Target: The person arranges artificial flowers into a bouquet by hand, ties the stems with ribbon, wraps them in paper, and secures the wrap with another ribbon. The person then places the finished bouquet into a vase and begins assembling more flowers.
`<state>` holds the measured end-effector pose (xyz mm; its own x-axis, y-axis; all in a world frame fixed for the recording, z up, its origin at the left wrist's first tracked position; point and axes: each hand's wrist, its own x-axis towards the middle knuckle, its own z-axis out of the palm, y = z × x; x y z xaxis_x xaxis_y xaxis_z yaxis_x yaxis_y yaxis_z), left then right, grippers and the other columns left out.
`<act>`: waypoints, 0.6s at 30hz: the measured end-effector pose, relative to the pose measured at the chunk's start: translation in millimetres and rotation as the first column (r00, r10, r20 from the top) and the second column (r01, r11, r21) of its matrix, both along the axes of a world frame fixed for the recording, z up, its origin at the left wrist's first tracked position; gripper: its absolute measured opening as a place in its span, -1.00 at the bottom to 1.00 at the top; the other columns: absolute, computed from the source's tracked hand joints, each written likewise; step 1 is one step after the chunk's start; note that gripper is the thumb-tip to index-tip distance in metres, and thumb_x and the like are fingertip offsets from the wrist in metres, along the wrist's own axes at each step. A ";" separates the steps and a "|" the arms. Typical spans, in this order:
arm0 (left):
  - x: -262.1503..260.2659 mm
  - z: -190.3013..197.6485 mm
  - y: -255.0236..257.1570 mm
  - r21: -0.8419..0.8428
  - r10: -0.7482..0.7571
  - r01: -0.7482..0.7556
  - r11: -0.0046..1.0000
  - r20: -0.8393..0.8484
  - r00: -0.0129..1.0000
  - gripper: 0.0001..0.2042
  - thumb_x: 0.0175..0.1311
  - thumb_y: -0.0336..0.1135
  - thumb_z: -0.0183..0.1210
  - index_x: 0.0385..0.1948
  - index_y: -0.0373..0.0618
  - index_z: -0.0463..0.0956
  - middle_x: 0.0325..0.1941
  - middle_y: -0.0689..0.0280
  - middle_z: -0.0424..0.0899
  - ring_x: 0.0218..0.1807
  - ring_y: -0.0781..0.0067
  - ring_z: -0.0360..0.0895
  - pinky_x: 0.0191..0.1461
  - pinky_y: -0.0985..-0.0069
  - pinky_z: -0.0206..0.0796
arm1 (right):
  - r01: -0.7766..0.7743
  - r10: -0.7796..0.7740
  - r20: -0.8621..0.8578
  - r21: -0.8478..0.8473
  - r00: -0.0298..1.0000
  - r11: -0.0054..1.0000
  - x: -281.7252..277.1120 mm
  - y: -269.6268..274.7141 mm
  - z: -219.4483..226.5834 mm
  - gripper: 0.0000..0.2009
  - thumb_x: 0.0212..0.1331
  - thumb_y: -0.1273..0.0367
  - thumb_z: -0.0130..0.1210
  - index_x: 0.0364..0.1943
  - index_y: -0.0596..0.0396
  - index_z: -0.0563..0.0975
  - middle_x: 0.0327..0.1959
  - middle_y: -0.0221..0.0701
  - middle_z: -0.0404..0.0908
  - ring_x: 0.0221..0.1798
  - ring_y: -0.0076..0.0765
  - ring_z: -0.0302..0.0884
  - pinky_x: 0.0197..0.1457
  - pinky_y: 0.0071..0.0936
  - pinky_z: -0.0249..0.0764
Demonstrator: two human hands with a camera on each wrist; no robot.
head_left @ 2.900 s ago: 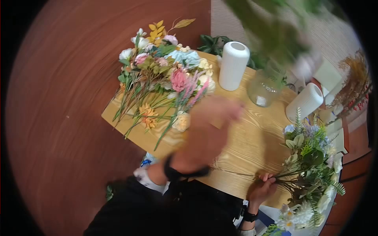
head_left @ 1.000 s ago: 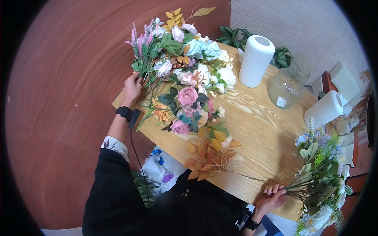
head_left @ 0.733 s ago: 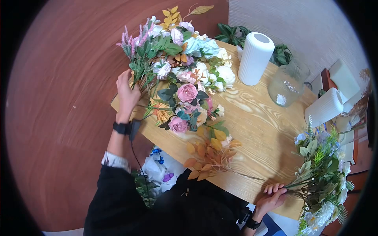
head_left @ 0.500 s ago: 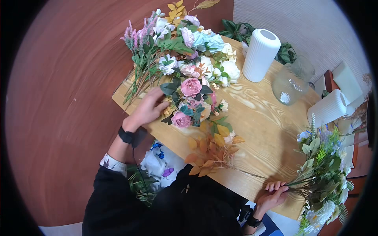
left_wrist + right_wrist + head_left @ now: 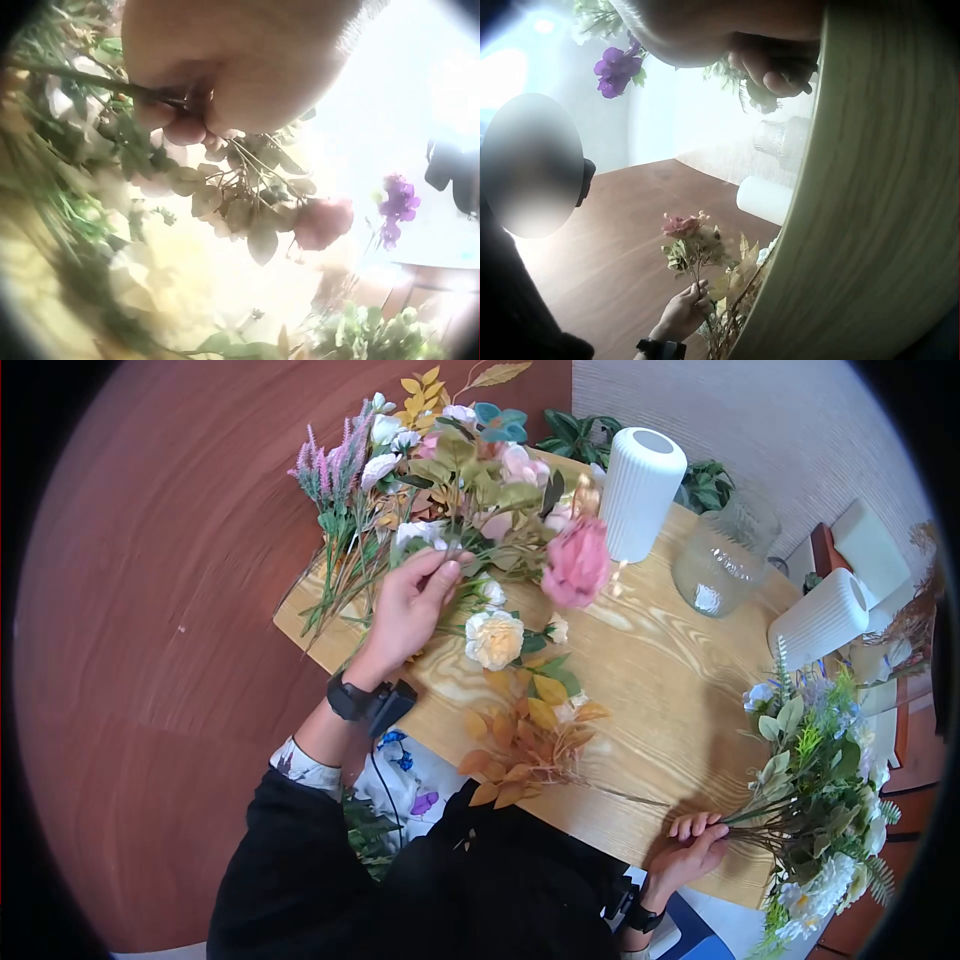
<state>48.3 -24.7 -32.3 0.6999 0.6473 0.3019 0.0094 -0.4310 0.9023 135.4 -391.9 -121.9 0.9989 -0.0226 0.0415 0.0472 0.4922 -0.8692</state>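
Head view has the left hand [image 5: 412, 605] pinching the stem of a pink-flowered spray [image 5: 577, 563] between thumb and fingers, and the left wrist view backs that up, with the dark stem going right into the pinch. The spray's leaves and blooms fan out past the fingertips and off to the right, over a big pile of loose flowers. Just right of that hand there's a peach flower [image 5: 494, 639], and past it on the left side, some pink-purple flower spikes [image 5: 340, 465]. Orange-leaved branch [image 5: 525, 745] sits nearer the person than the left hand and off to its right, its thin stem running over toward the right hand [image 5: 690, 852]. That one's got its fingers curled round the stems of a mixed bouquet [image 5: 815, 800], which spreads out to the right of the hand, all greenery with white and pale blue blooms. Further out, beyond both hands on the wooden table [image 5: 660, 680], there's a ribbed white vase [image 5: 640, 495], a clear glass vase [image 5: 722, 565] and a second white vase [image 5: 818, 622], with potted-looking dark green leaves [image 5: 708, 485] behind.
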 end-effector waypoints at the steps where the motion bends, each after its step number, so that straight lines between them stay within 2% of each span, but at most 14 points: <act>1: 5.2 -0.9 -6.6 -0.042 -0.034 0.035 0.999 0.024 0.999 -0.78 0.30 -0.43 -0.07 -0.11 -0.30 0.46 -0.44 0.42 0.36 -0.45 0.72 0.25 -0.35 0.74 0.14 | -0.011 0.011 -0.004 -0.008 1.000 1.000 0.2 -0.7 -0.7 -0.77 0.30 0.20 -0.14 -0.39 0.06 0.28 -0.60 -0.55 0.19 -0.62 -0.63 0.04 -0.57 -0.66 0.05; 2: 10.1 -2.3 -13.7 -0.084 -0.066 0.069 0.994 0.048 0.997 -0.77 0.30 -0.43 -0.07 -0.10 -0.28 0.46 -0.41 0.42 0.36 -0.42 0.71 0.26 -0.32 0.73 0.16 | -0.010 0.010 -0.004 -0.006 1.000 1.000 0.5 -0.4 -0.1 -0.77 0.30 0.20 -0.14 -0.39 0.06 0.28 -0.60 -0.55 0.19 -0.62 -0.63 0.04 -0.57 -0.66 0.05; 3: 13.7 0.5 -23.3 0.193 -0.076 0.083 0.978 -0.044 0.996 -0.77 0.27 -0.46 -0.06 -0.09 -0.27 0.44 -0.35 0.39 0.39 -0.33 0.61 0.32 -0.22 0.66 0.22 | 0.002 -0.002 -0.001 0.002 1.000 1.000 0.4 0.9 0.7 -0.77 0.30 0.21 -0.14 -0.39 0.06 0.28 -0.60 -0.55 0.19 -0.62 -0.63 0.04 -0.56 -0.67 0.05; 4: 21.6 -0.2 -38.0 0.342 -0.137 0.113 0.933 0.046 0.989 -0.76 0.21 -0.48 0.00 -0.08 -0.27 0.42 -0.32 0.30 0.42 -0.25 0.45 0.37 -0.11 0.57 0.23 | 0.011 -0.011 0.000 0.011 1.000 1.000 -0.5 2.4 0.2 -0.77 0.30 0.21 -0.15 -0.39 0.06 0.28 -0.60 -0.55 0.19 -0.61 -0.63 0.04 -0.56 -0.67 0.05; 5: 23.0 3.8 -55.9 0.316 -0.197 0.198 0.928 -0.035 0.980 -0.67 0.10 -0.59 0.00 -0.03 -0.28 0.37 -0.25 0.15 0.43 -0.16 0.29 0.40 -0.04 0.51 0.24 | 0.004 -0.003 -0.003 0.012 1.000 1.000 -0.6 2.6 -1.5 -0.77 0.30 0.21 -0.15 -0.39 0.06 0.28 -0.60 -0.55 0.19 -0.61 -0.63 0.04 -0.56 -0.67 0.05; 7: 31.6 -8.0 -83.7 0.354 -0.274 0.313 0.881 -0.157 0.949 -0.55 -0.02 -0.68 -0.06 0.02 -0.34 0.29 -0.14 0.06 0.39 -0.06 0.17 0.36 0.02 0.48 0.22 | 0.028 -0.029 0.013 0.018 1.000 0.999 1.2 0.9 -4.4 -0.75 0.29 0.17 -0.14 -0.36 0.07 0.28 -0.60 -0.54 0.19 -0.61 -0.62 0.06 -0.55 -0.65 0.06; 9: 48.2 -13.9 -104.6 0.303 -0.330 0.464 0.833 -0.400 0.855 -0.49 -0.11 -0.72 -0.12 0.04 -0.43 0.23 -0.04 0.01 0.33 0.01 0.08 0.31 0.07 0.46 0.20 | 0.025 -0.025 0.010 0.015 1.000 1.000 0.7 0.2 -4.0 -0.75 0.29 0.17 -0.14 -0.35 0.07 0.28 -0.60 -0.54 0.19 -0.61 -0.62 0.06 -0.55 -0.65 0.06; 10: 52.8 -17.8 -112.3 0.305 -0.325 0.459 0.834 -0.400 0.857 -0.49 -0.11 -0.72 -0.12 0.04 -0.43 0.23 -0.04 0.01 0.33 0.01 0.08 0.31 0.07 0.46 0.20 | 0.033 -0.033 0.009 0.015 0.999 0.999 0.8 0.3 -3.8 -0.75 0.29 0.18 -0.14 -0.35 0.07 0.29 -0.60 -0.55 0.20 -0.61 -0.63 0.07 -0.55 -0.65 0.06; 12: 59.7 -29.3 -123.5 0.159 -0.392 0.451 0.878 -0.302 0.869 -0.53 -0.10 -0.72 -0.11 -0.01 -0.52 0.22 0.00 0.00 0.29 0.04 0.11 0.28 0.09 0.51 0.16 | 0.023 -0.023 0.007 0.017 1.000 1.000 0.8 0.0 -4.2 -0.76 0.29 0.20 -0.15 -0.36 0.07 0.29 -0.59 -0.55 0.19 -0.61 -0.63 0.05 -0.55 -0.65 0.06; 13: 60.7 -36.7 -126.4 0.157 -0.399 0.458 0.875 -0.300 0.866 -0.53 -0.10 -0.72 -0.11 -0.01 -0.52 0.22 0.00 0.00 0.29 0.04 0.11 0.28 0.09 0.51 0.16 | 0.016 -0.016 0.004 0.015 1.000 1.000 0.7 -1.7 -4.1 -0.78 0.30 0.22 -0.15 -0.37 0.06 0.28 -0.59 -0.56 0.19 -0.61 -0.64 0.04 -0.55 -0.66 0.06; 15: 64.2 -41.5 -128.5 0.345 -0.321 0.315 0.884 -0.042 0.946 -0.60 -0.10 -0.70 -0.09 -0.10 -0.43 0.35 -0.07 0.03 0.39 -0.04 0.17 0.39 -0.01 0.54 0.25 | 0.017 -0.017 0.007 -0.003 1.000 1.000 0.9 -3.3 -4.9 -0.77 0.30 0.19 -0.15 -0.36 0.06 0.28 -0.59 -0.55 0.20 -0.61 -0.64 0.05 -0.55 -0.66 0.07; 16: 60.7 -41.5 -125.2 0.347 -0.323 0.318 0.882 -0.045 0.945 -0.60 -0.10 -0.70 -0.09 -0.10 -0.43 0.35 -0.07 0.03 0.39 -0.04 0.17 0.39 -0.01 0.54 0.25 | 0.009 -0.008 0.008 -0.018 1.000 1.000 1.2 -3.2 -5.8 -0.75 0.29 0.17 -0.14 -0.35 0.06 0.28 -0.60 -0.55 0.20 -0.61 -0.64 0.06 -0.55 -0.65 0.07; 18: 32.8 -19.2 -105.3 0.376 -0.168 0.143 0.915 0.035 0.985 -0.71 -0.08 -0.67 -0.06 -0.25 -0.33 0.47 -0.22 0.08 0.51 -0.18 0.23 0.49 -0.14 0.54 0.34 | 0.020 -0.020 -0.001 -0.001 1.000 1.000 0.3 -0.7 -3.0 -0.75 0.29 0.18 -0.15 -0.35 0.06 0.28 -0.60 -0.55 0.20 -0.61 -0.64 0.06 -0.55 -0.65 0.07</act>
<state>81.0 -130.0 -51.4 0.7532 0.3644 0.5476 -0.1387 -0.7258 0.6737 135.7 -392.6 -124.9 0.9983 -0.0425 0.0409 0.0565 0.4907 -0.8695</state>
